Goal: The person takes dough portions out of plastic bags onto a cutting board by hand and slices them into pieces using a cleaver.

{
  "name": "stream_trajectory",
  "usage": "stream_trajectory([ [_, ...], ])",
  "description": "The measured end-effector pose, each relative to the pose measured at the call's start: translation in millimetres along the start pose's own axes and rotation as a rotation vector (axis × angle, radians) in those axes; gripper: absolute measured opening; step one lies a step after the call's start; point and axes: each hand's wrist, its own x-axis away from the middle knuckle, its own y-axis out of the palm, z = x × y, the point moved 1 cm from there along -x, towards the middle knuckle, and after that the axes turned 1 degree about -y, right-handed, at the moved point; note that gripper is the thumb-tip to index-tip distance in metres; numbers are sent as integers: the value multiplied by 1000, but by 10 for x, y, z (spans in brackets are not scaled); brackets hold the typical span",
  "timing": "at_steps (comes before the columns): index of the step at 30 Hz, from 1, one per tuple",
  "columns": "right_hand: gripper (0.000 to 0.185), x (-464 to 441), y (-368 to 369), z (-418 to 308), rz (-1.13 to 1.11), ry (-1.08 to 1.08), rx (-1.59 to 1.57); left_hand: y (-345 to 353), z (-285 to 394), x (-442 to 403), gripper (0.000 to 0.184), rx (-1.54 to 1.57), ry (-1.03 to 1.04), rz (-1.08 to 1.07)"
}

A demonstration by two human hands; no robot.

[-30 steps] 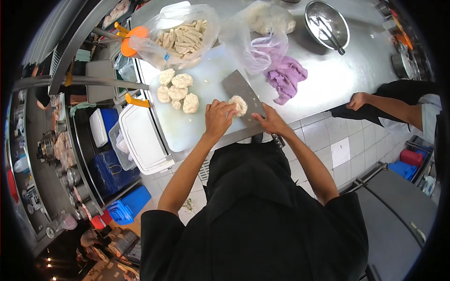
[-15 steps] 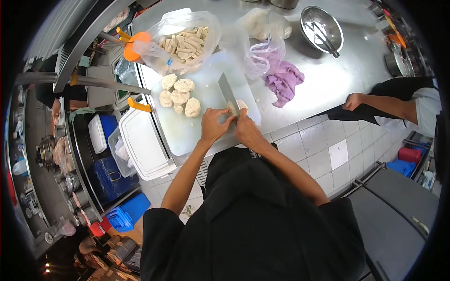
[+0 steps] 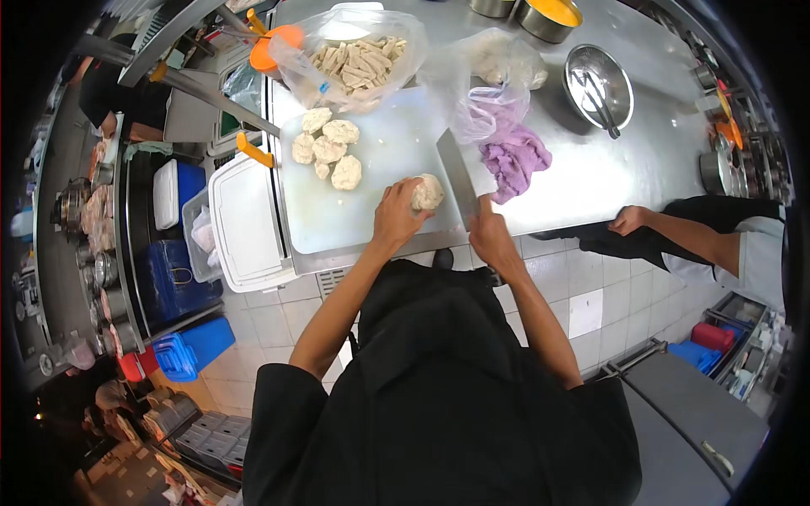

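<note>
My left hand (image 3: 398, 215) is curled against a pale, knobbly round lump of food (image 3: 428, 193), gripping it from its left side on the white cutting board (image 3: 329, 226). My right hand (image 3: 493, 234) is closed on the handle of a cleaver (image 3: 458, 175). Its broad blade points away from me, along the board's right edge and just right of the lump, apart from it. Several similar pale lumps (image 3: 329, 150) lie in a cluster on the left of the board. Behind them, an open plastic bag (image 3: 405, 27) holds pale cut strips (image 3: 359, 63).
A purple cloth (image 3: 516, 162) lies right of the cleaver on the steel table (image 3: 582, 181). Beyond it are a tied plastic bag (image 3: 506, 61) and a metal bowl (image 3: 623, 80) with tongs. Another person's hand (image 3: 629, 220) is near the table's right edge.
The cleaver has come off the food and moved right, away from my left hand. The fingers of my left hand now wrap round the lump instead of pinching beside the blade.
</note>
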Motion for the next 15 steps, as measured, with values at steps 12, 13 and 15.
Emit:
stream_trajectory([
  [12, 26, -361, 486, -278, -170, -71, 112, -91, -172, -196, 56, -37, -233, 74],
  [13, 26, -375, 485, -297, -175, -78, 115, -78, -144, -182, 55, -27, -273, 89],
  [15, 29, -396, 497, -303, -200, -20, 136, -13, -139, -157, 54, -17, -318, 114],
])
